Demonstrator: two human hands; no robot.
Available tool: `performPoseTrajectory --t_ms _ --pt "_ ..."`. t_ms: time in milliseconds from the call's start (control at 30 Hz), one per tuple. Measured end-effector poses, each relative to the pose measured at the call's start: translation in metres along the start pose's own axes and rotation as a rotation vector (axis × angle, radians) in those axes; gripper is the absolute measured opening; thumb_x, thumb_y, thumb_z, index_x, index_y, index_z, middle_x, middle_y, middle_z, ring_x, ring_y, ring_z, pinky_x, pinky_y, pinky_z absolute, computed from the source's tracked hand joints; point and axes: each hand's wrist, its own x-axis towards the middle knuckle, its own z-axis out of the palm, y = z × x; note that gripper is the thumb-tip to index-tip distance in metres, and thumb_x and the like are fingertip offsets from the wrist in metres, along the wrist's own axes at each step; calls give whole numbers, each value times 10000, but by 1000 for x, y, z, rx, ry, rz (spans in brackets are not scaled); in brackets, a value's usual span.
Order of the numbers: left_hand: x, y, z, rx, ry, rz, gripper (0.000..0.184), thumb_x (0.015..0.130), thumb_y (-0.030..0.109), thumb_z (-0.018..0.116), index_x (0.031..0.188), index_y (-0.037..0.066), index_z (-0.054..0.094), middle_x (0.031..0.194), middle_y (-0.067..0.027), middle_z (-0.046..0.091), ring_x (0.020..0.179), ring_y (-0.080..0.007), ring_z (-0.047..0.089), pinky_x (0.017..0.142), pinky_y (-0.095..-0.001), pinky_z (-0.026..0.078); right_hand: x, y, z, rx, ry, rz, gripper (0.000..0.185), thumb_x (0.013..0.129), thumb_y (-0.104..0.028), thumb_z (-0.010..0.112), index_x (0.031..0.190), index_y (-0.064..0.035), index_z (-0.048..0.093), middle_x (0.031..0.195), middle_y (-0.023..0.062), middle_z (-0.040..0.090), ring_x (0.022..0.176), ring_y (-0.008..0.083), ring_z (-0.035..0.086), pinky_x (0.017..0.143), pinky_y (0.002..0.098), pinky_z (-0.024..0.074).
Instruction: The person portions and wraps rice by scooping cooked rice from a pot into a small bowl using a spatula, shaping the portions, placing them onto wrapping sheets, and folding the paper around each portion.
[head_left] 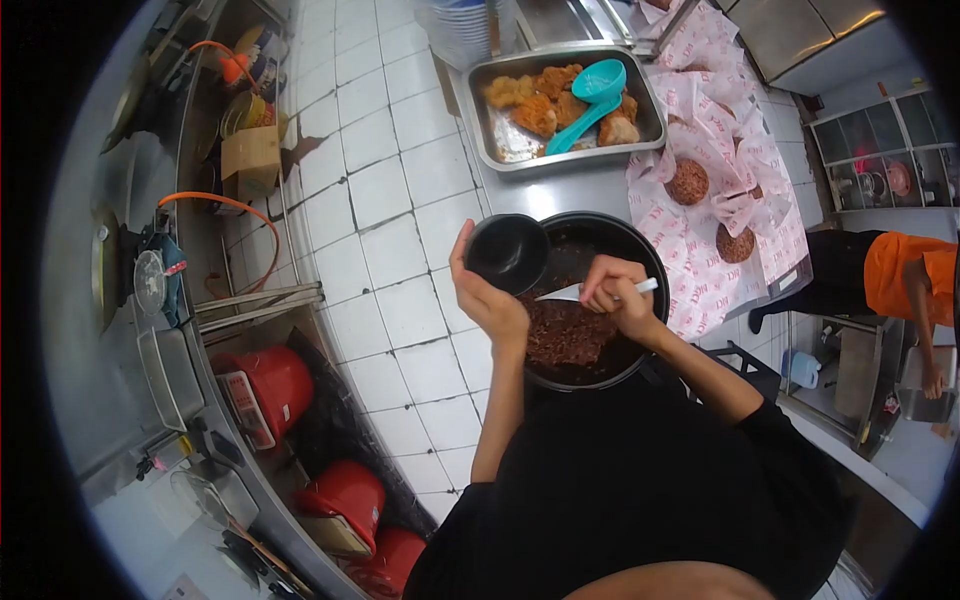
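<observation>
My left hand is wrapped round the side of a small black bowl, tilted over the left rim of a large dark pot. Whatever lies in the bowl is too dark to make out. A white spoon is in my right hand, fingers closed round its handle. The spoon's head reaches down to dark reddish-brown cooked rice in the pot, close beside the bowl. The rice covers the pot's lower part; my right hand and the bowl hide some of the inside.
Behind the pot, a steel tray holds fried chicken pieces and a teal ladle. On the right, printed paper sheets carry round brown rice portions. Red tubs stand under the left counter. A person in orange works far right.
</observation>
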Motion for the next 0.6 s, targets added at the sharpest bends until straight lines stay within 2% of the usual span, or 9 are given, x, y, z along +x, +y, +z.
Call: performPoseTrajectory --t_ms 67,133,200,267,333,400,467,500,600 --pt "-1 4 -9 -46 -33 -126 682 1074 440 120 1307 -63 518 1297 -167 574 1155 -260 590 1013 -345 457 -13 -18 2 -158 -72 -38 263 811 -24 364 742 68 600 514 -7 402 456 62 318 467 242 265" --pt "0 9 -17 -48 -56 -279 693 1072 448 113 1304 -56 527 1296 -166 574 1171 -256 582 1018 -341 452 -23 -18 9 -404 -243 71 224 760 -37 400 721 20 613 543 32 473 474 86 405 479 268 317" --pt "1 2 -22 -127 -85 -304 705 1069 463 110 1300 -50 535 1300 -165 572 1188 -249 571 1027 -344 443 -29 8 21 -468 -269 133 208 771 -43 416 730 -6 617 568 35 493 509 96 444 510 275 348" --pt "2 2 -21 -228 -70 -316 670 1075 450 150 1292 -46 543 1302 -168 572 1173 -249 574 1032 -360 432 -27 9 19 -404 -258 157 204 789 -41 419 730 -3 610 571 14 471 522 90 418 517 278 336" --pt "3 15 -17 57 -157 51 532 1048 423 338 1288 8 569 1232 -150 596 1099 -235 587 979 -371 441 -28 3 9 -290 -243 245 214 795 -36 406 730 5 606 566 6 452 513 82 388 505 273 315" --pt "4 34 -13 377 -327 375 453 977 394 518 1281 67 592 1149 -127 607 1013 -224 586 916 -372 442 -35 -19 -2 -148 -189 188 245 795 -39 369 733 25 597 559 -7 423 502 59 327 488 249 245" --pt "5 50 -21 747 -595 647 479 859 363 689 1273 132 615 1052 -99 605 916 -214 571 842 -364 435 -41 -41 -18 -342 -203 114 249 795 -48 369 733 19 600 555 19 460 489 86 393 486 263 307" --pt "6 47 -17 763 -616 861 525 734 366 770 1210 184 645 970 -62 559 854 -213 533 773 -349 419 -43 -41 -21 -443 -190 79 239 793 -46 374 731 14 597 561 35 483 491 109 431 495 274 337" --pt "3 24 -21 936 -937 987 467 760 398 754 1156 175 648 967 -63 532 867 -214 520 769 -350 417 -51 -35 -28 -675 -166 16 204 784 -41 396 723 2 585 587 81 547 510 177 536 530 304 418"
